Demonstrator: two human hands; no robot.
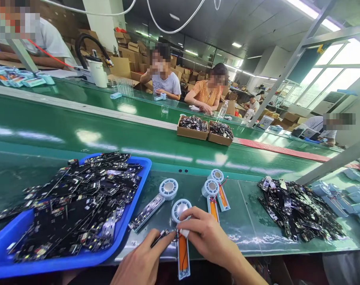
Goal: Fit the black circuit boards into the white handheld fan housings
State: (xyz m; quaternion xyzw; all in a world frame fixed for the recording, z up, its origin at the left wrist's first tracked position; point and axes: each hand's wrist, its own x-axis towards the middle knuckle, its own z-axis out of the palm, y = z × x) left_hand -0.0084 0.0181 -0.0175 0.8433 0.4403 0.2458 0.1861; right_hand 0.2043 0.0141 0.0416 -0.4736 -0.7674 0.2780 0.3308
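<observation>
My left hand (141, 257) pinches a narrow black circuit board (160, 236) between thumb and fingers, near the table's front edge. Beside it is a light-blue fan housing (183, 257), its round head away from me and its open handle showing an orange inside and a dark wire. My right hand (202, 233) is closed over the joint of head and handle, fingertips pressed together. Something white (184, 232) shows at those fingertips; what they grip is hidden. Left of this lies another fan (168, 189) with a board in its handle. Two open-handled fans (212, 190) lie behind my right hand.
A blue tray (147, 170) heaped with circuit boards stands at left. Right lie a loose board pile (295, 209) and more fan housings (355, 196). Two cardboard boxes (192, 132) of boards sit across the green line. Several people work on the far side; a slanted metal post (325, 158) rises at right.
</observation>
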